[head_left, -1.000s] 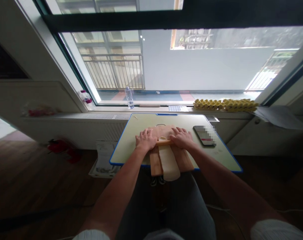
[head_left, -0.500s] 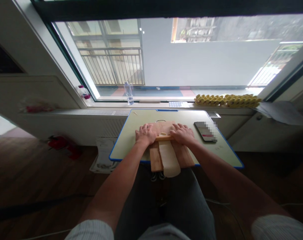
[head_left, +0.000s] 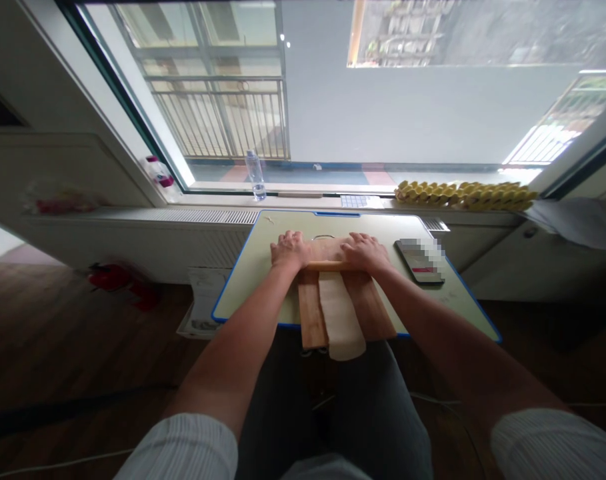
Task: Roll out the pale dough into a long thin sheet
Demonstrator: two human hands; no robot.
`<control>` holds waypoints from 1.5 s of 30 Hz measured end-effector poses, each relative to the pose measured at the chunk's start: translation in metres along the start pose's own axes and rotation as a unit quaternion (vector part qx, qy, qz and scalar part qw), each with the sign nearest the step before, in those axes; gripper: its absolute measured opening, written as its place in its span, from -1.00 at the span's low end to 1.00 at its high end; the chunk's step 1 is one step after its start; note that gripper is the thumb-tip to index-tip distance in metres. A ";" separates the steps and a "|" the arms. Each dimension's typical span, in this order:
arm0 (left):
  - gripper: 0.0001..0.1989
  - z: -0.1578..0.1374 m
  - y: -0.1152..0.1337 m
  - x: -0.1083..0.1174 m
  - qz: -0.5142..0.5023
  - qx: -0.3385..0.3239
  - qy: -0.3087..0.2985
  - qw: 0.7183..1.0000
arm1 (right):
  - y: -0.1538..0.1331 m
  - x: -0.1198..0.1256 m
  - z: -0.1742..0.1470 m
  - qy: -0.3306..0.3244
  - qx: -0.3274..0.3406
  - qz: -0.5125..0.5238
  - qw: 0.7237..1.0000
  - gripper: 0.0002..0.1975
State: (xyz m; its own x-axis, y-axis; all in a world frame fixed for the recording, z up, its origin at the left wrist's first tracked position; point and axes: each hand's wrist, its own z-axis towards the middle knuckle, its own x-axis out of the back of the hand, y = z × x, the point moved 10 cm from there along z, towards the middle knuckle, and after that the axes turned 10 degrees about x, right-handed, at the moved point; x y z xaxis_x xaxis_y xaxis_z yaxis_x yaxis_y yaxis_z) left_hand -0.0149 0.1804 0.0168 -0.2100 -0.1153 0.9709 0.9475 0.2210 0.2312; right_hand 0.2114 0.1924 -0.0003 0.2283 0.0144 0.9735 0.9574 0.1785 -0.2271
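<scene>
A pale strip of dough (head_left: 341,313) runs lengthwise over a wooden cutting board (head_left: 313,313), its near end hanging past the board's front edge. Across its far part lies a thin wooden rolling pin (head_left: 327,265). My left hand (head_left: 289,251) is on the pin's left end, fingers pointing forward and curved over it. At the right end, my right hand (head_left: 365,253) presses on the pin in the same way. Both palms hide the pin's tips. No dough shows beyond the pin.
The board sits on a small folding table (head_left: 243,280) with a blue rim. A phone (head_left: 420,261) lies on its right side. Along the windowsill stand a clear bottle (head_left: 255,177), a bottle with a pink label (head_left: 161,177) and yellow egg trays (head_left: 463,195). A fire extinguisher (head_left: 120,283) is on the floor at left.
The rolling pin has moved forward under both hands to the dough's far end, covering the bit that showed beyond it. The camera view has shifted slightly downward.
</scene>
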 end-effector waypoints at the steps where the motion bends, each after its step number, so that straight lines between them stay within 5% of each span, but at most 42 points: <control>1: -0.56 0.004 0.001 -0.001 0.002 0.001 -0.004 1.000 | 0.001 -0.001 0.004 0.004 0.001 0.001 1.000 -0.32; 14: -0.54 0.032 0.007 -0.008 0.009 0.006 -0.021 1.000 | 0.013 -0.003 0.034 0.020 -0.024 0.016 0.999 -0.33; 30: -0.33 -0.013 -0.010 -0.020 -0.003 0.030 -0.096 0.995 | 0.002 -0.005 -0.017 -0.051 -0.006 -0.022 0.998 -0.29; 45: -0.38 -0.056 -0.015 -0.009 -0.007 0.025 -0.066 0.997 | -0.010 0.005 -0.056 -0.006 -0.011 -0.049 0.999 -0.30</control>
State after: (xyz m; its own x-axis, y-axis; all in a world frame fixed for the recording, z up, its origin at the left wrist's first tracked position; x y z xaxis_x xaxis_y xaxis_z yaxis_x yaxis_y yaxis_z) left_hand -0.0138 0.1235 0.0008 -0.2560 0.0097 0.9666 0.9317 0.2691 0.2440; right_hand 0.2130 0.1357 0.0050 0.1321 0.0104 0.9912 0.9786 0.1575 -0.1320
